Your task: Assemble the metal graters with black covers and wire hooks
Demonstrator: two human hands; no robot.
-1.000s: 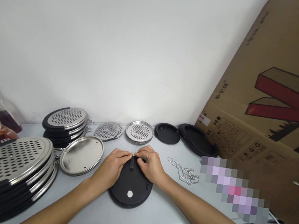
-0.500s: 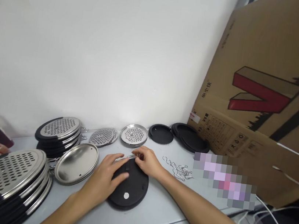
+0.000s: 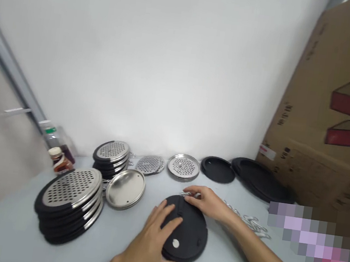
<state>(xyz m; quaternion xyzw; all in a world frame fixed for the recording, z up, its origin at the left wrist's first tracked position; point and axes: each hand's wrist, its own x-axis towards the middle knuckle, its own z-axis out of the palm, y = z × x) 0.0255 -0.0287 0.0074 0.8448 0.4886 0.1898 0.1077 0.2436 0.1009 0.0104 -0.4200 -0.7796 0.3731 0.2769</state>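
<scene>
A round black disc [image 3: 188, 232] lies flat on the table in front of me, with a white dot and a short slot on its face. My left hand [image 3: 154, 241] rests over the disc's left edge, fingers spread and thumb at the lower rim. At the far rim, my right hand [image 3: 206, 201] pinches a small metal wire hook [image 3: 186, 194]; its exact fit to the disc is hidden by the fingers. Several loose metal hooks [image 3: 254, 224] lie right of the disc, partly behind my right forearm.
Black-rimmed perforated discs are stacked at front left [image 3: 70, 190] and behind [image 3: 111, 152]. Plain metal discs [image 3: 126, 188], grater plates [image 3: 150, 164], perforated round plates [image 3: 184, 166] and black discs [image 3: 218, 169] line the back. Bottles [image 3: 60, 160] stand left; a cardboard box [image 3: 319, 168] rises right.
The view has swung left, so things sit further right. My left hand has shifted down along the disc, its thumb now at the lower rim. My right hand stays at the far rim.
</scene>
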